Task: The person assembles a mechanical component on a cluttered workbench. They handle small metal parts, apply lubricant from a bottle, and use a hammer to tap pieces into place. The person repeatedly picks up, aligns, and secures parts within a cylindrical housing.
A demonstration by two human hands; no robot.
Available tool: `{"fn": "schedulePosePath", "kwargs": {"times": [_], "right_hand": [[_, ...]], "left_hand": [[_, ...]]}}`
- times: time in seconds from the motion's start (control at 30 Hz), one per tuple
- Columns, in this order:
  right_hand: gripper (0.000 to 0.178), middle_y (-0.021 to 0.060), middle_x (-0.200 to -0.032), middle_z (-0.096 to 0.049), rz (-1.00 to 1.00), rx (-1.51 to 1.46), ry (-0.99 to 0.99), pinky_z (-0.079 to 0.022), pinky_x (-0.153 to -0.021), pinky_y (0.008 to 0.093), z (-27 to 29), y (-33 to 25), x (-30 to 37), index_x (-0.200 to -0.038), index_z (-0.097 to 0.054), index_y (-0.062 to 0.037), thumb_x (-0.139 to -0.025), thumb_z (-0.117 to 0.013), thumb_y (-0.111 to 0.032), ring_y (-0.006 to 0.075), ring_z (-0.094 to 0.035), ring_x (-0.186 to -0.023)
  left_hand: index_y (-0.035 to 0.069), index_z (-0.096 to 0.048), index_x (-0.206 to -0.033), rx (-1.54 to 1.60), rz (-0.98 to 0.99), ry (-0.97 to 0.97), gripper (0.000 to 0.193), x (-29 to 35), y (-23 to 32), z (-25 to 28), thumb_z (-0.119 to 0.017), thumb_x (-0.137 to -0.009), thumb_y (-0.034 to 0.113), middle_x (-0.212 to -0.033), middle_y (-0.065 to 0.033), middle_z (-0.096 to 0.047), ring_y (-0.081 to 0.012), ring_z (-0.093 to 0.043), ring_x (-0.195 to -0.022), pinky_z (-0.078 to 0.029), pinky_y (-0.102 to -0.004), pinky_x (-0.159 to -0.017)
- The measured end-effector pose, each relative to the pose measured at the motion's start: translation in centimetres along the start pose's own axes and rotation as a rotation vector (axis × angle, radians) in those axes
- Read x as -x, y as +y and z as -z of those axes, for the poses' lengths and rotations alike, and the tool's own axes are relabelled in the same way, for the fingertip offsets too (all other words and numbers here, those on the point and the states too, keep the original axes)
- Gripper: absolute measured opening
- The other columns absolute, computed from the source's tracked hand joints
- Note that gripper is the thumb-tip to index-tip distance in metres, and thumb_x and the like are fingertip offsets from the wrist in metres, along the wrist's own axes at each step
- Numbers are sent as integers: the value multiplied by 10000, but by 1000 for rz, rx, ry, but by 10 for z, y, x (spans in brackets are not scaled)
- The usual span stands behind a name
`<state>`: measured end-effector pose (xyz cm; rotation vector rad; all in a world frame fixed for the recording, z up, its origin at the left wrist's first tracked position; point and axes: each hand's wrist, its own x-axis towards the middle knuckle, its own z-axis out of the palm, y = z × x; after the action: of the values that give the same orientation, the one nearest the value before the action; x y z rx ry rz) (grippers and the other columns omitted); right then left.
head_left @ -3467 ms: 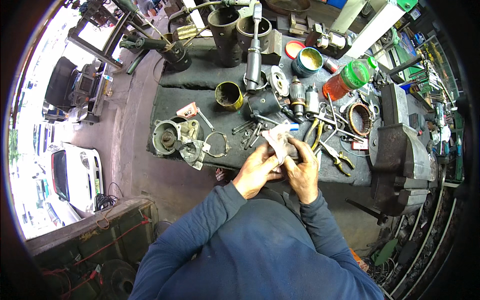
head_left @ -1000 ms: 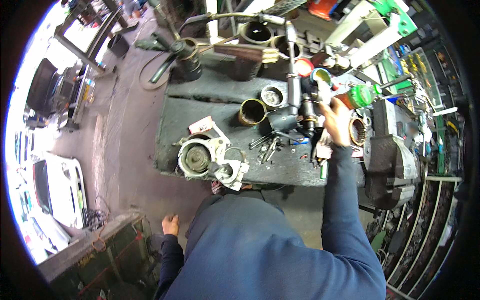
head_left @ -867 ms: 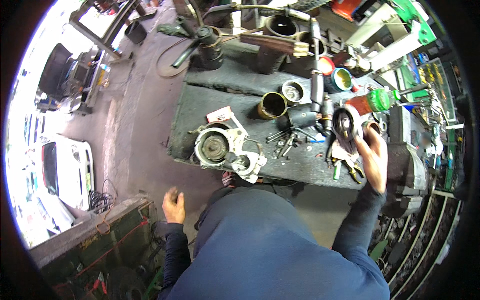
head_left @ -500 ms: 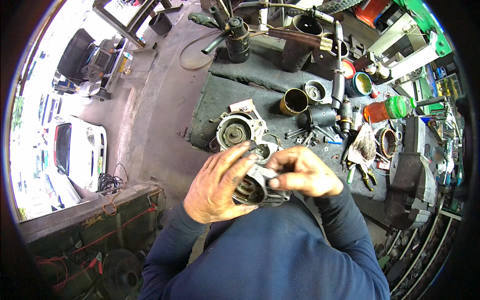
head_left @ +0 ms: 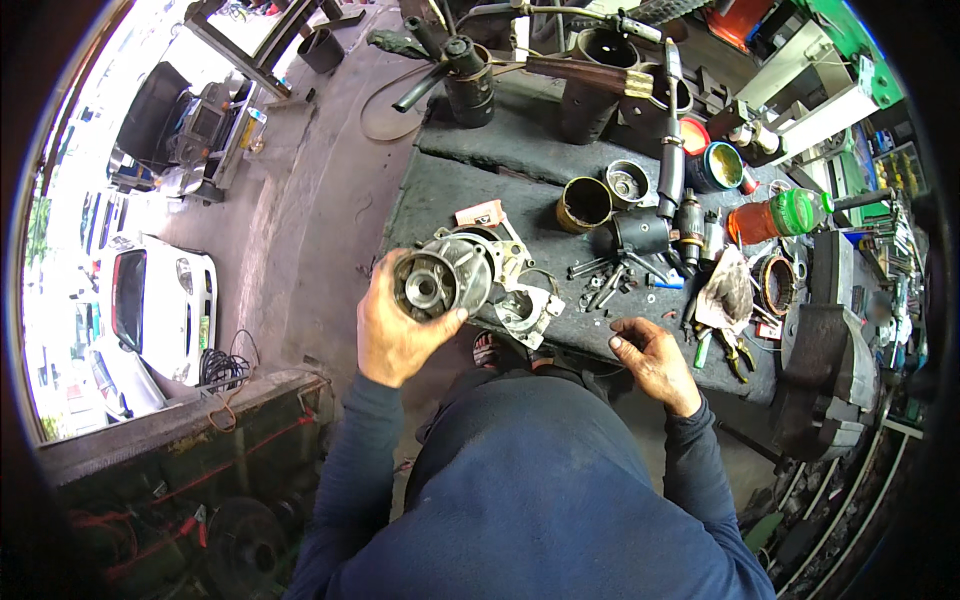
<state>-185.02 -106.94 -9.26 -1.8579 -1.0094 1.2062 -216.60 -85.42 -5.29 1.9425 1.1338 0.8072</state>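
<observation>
My left hand [head_left: 388, 335] grips a round metal housing [head_left: 457, 268] by its side, thumb across the near rim. Its open face, with a ring-shaped bore in the middle, is turned toward me. It is held over the left edge of the bench, partly hiding a flanged metal casting [head_left: 515, 250] behind it. An irregular pale metal bracket [head_left: 525, 312] lies to its right on the near edge. Off to the right, my right hand [head_left: 657, 368] hovers by the bench's front edge, fingers loosely curled, thumb and forefinger apart, nothing visible in them.
On the dark workbench [head_left: 460, 185] are loose bolts [head_left: 603, 285], an open tin [head_left: 584, 204], a metal cup [head_left: 627, 182], a bottle of orange liquid [head_left: 770, 220], a stained rag [head_left: 725, 288], pliers [head_left: 738, 358] and a copper-wound ring [head_left: 774, 284]. A bench vise [head_left: 825, 380] stands right.
My left hand has carried the housing left and away from my body, turning its open face up. My right hand has let go of it and moved right.
</observation>
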Motion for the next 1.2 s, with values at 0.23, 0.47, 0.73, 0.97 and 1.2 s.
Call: {"fn": "schedulePosePath", "kwargs": {"times": [0.23,0.47,0.73,0.97,1.2], "right_hand": [[372,209,-1047,-780,14,121,42,-580,-853,406,2,26,-3,-1259,-698,53,-1025,-753,-230,276,-748,-945],[385,253,-1062,-777,-35,254,64,-596,-865,467,-6,33,4,-1259,-710,38,-995,-765,-236,398,-770,-991],[373,256,-1080,-765,19,370,61,-580,-895,483,0,28,-10,-1254,-718,34,-979,-758,-215,432,-745,-1023],[358,240,-1071,-764,41,364,109,-577,-886,473,2,32,-12,-1246,-725,24,-968,-762,-199,418,-744,-1015],[332,243,-1078,-763,64,362,136,-578,-895,463,-2,42,-8,-1212,-729,25,-986,-751,-219,415,-747,-1016]], "left_hand": [[-39,-547,-1410,212,45,-148,872,-23,-19,-5,-1015,-725,228,-1268,-148,-727,-231,-711,-1168,-569,-375,-1046],[-16,-478,-1551,37,26,-159,1085,-19,-18,-3,-1037,-658,244,-1505,-226,-575,-339,-594,-1387,-500,-448,-1162],[13,-499,-1571,-432,-142,-350,1123,-43,24,0,-1024,-616,281,-1597,-241,-520,-419,-477,-1502,-414,-489,-1250],[20,-558,-1482,-546,-273,-530,998,-65,36,-1,-988,-614,257,-1415,-180,-631,-404,-618,-1255,-502,-469,-1098],[21,-565,-1432,-712,-396,-629,986,-74,42,-4,-984,-579,282,-1330,-159,-638,-366,-638,-1191,-517,-446,-1035]]}}
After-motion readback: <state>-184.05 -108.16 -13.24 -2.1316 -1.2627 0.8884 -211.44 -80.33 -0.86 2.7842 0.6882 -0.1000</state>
